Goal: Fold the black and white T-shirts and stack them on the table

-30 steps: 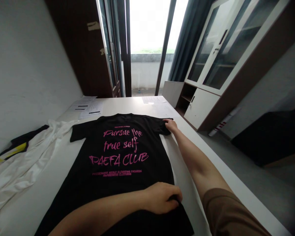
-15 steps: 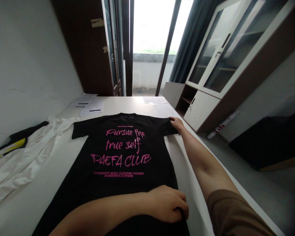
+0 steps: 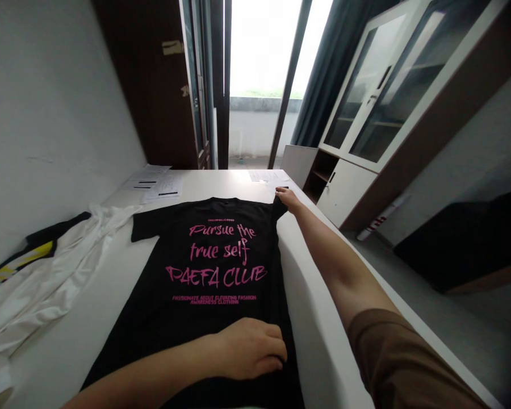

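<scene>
A black T-shirt (image 3: 153, 318) with pink lettering lies spread on the white table (image 3: 323, 318), its collar toward the far end. My right hand (image 3: 287, 199) pinches the right sleeve, which is raised and bent inward off the table. Lower down, my left hand (image 3: 253, 347) is closed on the shirt's right side edge, its fingertips curled into the cloth. The left sleeve lies flat on the tabletop. The shirt's bottom hem is out of view, partly behind my left forearm.
Left of the shirt lie a crumpled white garment (image 3: 68, 272) and a black and yellow garment (image 3: 29, 255) by the wall. Sheets of paper (image 3: 162, 186) rest at the table's far end. A white cabinet (image 3: 344, 184) stands beyond the right edge.
Both hands have moved left, drawing the shirt's right side inward. The right sleeve has gone from lying outstretched to being lifted and folded in at my right hand.
</scene>
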### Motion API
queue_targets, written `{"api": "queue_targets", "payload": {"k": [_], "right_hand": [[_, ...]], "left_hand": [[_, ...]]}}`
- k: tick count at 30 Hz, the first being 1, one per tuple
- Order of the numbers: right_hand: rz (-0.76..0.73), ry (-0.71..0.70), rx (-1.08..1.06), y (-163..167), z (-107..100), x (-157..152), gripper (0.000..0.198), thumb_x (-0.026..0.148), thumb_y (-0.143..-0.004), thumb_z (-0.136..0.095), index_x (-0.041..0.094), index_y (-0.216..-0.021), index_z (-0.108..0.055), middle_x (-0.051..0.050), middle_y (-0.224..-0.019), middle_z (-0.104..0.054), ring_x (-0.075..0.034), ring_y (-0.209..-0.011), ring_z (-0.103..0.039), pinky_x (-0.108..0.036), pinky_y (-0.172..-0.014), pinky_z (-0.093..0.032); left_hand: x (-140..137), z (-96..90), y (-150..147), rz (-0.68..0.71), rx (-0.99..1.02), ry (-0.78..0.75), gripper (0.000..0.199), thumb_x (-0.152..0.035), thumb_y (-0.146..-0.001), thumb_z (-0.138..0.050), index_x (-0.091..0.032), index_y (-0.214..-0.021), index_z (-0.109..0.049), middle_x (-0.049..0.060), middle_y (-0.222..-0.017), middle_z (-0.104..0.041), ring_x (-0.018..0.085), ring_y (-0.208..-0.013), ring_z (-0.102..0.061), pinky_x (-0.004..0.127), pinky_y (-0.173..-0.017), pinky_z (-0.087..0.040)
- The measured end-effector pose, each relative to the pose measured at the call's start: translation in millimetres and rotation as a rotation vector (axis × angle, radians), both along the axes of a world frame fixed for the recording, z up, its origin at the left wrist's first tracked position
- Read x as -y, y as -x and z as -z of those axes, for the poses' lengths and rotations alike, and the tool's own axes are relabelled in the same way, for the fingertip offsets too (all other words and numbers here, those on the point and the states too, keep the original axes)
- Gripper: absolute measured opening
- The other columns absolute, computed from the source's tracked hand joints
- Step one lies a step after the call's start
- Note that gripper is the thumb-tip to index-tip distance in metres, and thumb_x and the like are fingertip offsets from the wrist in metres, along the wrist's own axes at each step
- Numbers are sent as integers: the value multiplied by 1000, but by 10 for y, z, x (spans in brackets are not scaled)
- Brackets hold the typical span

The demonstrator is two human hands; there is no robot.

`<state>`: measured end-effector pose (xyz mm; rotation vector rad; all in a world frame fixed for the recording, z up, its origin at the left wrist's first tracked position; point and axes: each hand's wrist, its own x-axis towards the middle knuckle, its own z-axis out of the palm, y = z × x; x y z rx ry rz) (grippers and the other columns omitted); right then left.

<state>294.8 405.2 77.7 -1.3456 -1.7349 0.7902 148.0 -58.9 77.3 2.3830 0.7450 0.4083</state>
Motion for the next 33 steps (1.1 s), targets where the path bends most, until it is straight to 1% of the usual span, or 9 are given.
{"api": "queue_targets", "payload": {"k": [3, 7, 12, 16, 20, 25, 30, 32, 33], "right_hand": [[-28, 5, 10, 406, -83, -18, 48, 28, -86, -61, 15, -131, -67, -12, -128, -70, -23, -114, -66, -38, -101, -50], [-46, -51, 142, 930, -128, 4, 47, 32, -91, -57, 16, -134, -65, -11, -140, -63, -23, -130, -57, -35, -110, -41], [-89, -41, 216, 1561, -64, 158, 46, 34, -94, -57, 15, -136, -64, -13, -142, -61, -28, -135, -54, -38, -114, -38], [-116, -51, 254, 2060, -8, 336, 49, 37, -97, -55, 16, -140, -61, -12, -145, -59, -29, -137, -51, -40, -116, -36], [-144, -102, 307, 2516, 49, 530, 52, 42, -99, -53, 18, -145, -56, -12, -148, -55, -30, -137, -50, -43, -117, -35], [-234, -98, 372, 2943, 180, 772, 55, 45, -100, -52, 18, -148, -53, -13, -151, -51, -31, -137, -49, -42, -116, -37], [-338, -75, 401, 3187, 349, 1002, 63, 45, -97, -55, 12, -151, -49, -15, -158, -42, -29, -144, -43, -37, -118, -34], [-414, -85, 369, 3237, 419, 1104, 59, 40, -97, -57, 16, -150, -50, -11, -158, -45, -26, -144, -43, -36, -118, -34], [-469, -83, 348, 3248, 455, 1158, 56, 38, -97, -56, 20, -150, -51, -9, -155, -49, -25, -143, -45, -37, -117, -36]], "left_hand": [[120, 0, 183, -44, 34, -2, 10, -22, -96, -64, -24, -105, -66, 0, -109, -68, 16, -99, -65, 24, -93, -49], [301, -8, 480, -135, 19, 26, 12, -18, -94, -65, -24, -104, -66, 0, -108, -68, 16, -97, -64, 27, -92, -48], [516, -21, 877, -265, 1, 78, 15, -14, -92, -64, -25, -102, -66, -2, -107, -68, 15, -97, -63, 28, -91, -46], [621, 5, 1105, -374, 16, 124, 18, -10, -90, -62, -24, -100, -66, -3, -102, -68, 14, -93, -64, 26, -88, -46], [679, 108, 1210, -441, 36, 125, 19, -10, -87, -63, -24, -100, -66, -3, -100, -69, 14, -90, -64, 25, -85, -46], [730, 209, 1231, -422, -6, 91, 18, -14, -83, -67, -24, -98, -66, -3, -97, -70, 14, -87, -65, 26, -83, -46], [739, 257, 1219, -419, -104, 43, 8, -24, -85, -69, -23, -93, -67, -2, -89, -71, 15, -78, -65, 28, -78, -45], [738, 269, 1224, -446, -120, 23, 7, -27, -87, -67, -23, -93, -67, -2, -88, -72, 15, -77, -66, 28, -78, -45], [740, 273, 1227, -459, -130, 19, 8, -29, -88, -67, -23, -93, -68, -2, -86, -72, 16, -76, -66, 28, -77, -45]]}}
